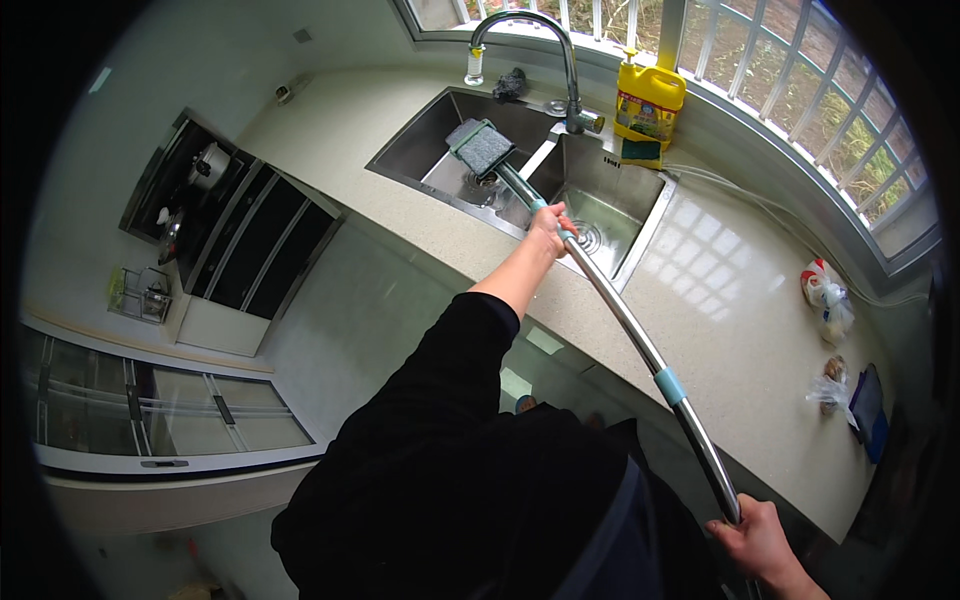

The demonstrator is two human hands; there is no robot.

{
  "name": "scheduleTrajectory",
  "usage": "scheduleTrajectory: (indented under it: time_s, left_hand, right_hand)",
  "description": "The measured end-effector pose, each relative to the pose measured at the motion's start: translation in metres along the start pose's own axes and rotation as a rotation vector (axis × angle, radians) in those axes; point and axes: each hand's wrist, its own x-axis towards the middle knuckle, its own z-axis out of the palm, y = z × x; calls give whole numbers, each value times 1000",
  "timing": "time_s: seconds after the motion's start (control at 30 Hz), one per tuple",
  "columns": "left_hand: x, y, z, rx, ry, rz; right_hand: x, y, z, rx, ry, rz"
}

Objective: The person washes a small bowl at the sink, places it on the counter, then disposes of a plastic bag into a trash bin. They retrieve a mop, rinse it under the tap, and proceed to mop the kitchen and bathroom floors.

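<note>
My left hand (552, 227) is wrapped around the upper shaft of a folding mop (621, 309), close to its head. Farther down the metal pole, beside the counter's front edge, my right hand (752, 531) grips the other end. The mop head (484, 147), with grey fabric pads in a green frame, hangs over the left basin (411, 147) of a double stainless steel sink; whether it touches the basin is unclear. Below my left hand lies the right basin (619, 201), its round drain strainer (587, 237) visible.
A curved faucet (568, 56) rises behind the sink. Beside it stand a yellow detergent jug (651, 101) and a green scouring sponge (641, 151); a dark scrubber (510, 85) lies at the rim. Plastic bags (831, 304) rest on the right countertop (720, 330). A stove (184, 187) is at left.
</note>
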Motion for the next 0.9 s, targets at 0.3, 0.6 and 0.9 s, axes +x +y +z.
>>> scheduleTrajectory:
  time_s: [0.3,0.6,0.9]
  left_hand:
    - [33,81,-31,-8,-111,-41]
    - [-8,5,8,-84,-162,37]
    - [-100,-129,8,-43,-37,125]
  right_hand:
    - [-44,40,19,-208,245,-86]
    - [-14,39,18,-162,180,-70]
    - [19,13,1,-172,81,-2]
